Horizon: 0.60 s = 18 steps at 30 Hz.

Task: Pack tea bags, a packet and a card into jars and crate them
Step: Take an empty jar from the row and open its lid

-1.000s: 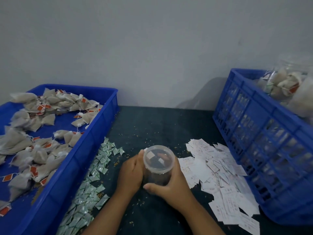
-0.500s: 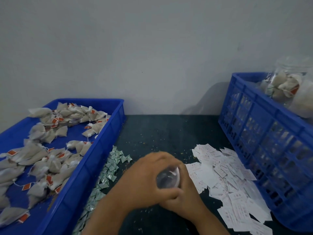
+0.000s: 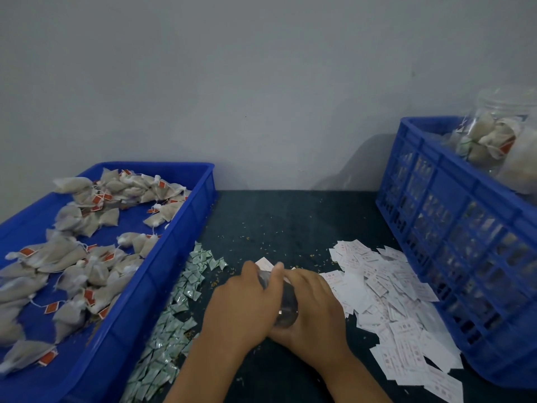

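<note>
Jar (image 3: 286,305) now sideways, clear; left hand (image 3: 242,303), right hand (image 3: 315,314) gripping.

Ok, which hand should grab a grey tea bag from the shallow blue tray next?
Left, probably: left hand grips the clear plastic jar on the side facing the blue tray; the right hand holds the far side, by the white paper cards.

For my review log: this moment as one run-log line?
left hand, right hand grip tilted clear jar | packets left, cards right | tea bags in tray | filled jars in crate
</note>
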{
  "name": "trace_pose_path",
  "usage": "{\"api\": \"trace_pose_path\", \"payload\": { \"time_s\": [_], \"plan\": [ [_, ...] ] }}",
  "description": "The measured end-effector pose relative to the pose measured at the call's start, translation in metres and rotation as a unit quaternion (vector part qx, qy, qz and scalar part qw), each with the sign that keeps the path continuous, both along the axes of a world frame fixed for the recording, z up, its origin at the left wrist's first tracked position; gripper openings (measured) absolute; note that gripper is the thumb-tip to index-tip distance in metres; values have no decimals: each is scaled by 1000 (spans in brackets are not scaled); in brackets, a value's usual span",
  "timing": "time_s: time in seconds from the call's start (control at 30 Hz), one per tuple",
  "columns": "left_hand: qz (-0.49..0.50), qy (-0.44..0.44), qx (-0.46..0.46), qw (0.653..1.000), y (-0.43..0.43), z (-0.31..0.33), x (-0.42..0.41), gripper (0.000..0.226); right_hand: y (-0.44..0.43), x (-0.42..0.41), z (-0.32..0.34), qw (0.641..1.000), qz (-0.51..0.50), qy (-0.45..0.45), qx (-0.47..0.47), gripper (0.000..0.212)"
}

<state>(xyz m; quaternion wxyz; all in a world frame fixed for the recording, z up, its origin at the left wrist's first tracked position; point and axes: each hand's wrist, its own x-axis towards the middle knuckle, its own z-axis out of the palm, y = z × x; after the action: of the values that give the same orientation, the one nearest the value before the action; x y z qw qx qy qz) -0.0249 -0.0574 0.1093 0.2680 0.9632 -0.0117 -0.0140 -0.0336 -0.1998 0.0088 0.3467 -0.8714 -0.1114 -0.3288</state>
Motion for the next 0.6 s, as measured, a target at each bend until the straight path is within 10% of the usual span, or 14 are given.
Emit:
{"api": "trace_pose_path", "payload": {
  "time_s": [0.23, 0.6],
  "plan": [
    [-227, 112, 41, 967, 40, 29, -3, 101, -5, -7, -1, 977, 116, 140, 108, 87],
    [-26, 55, 5, 998, 33, 10, -14, 85, 4, 3, -9, 997, -27, -62, -26, 81]
  ]
}}
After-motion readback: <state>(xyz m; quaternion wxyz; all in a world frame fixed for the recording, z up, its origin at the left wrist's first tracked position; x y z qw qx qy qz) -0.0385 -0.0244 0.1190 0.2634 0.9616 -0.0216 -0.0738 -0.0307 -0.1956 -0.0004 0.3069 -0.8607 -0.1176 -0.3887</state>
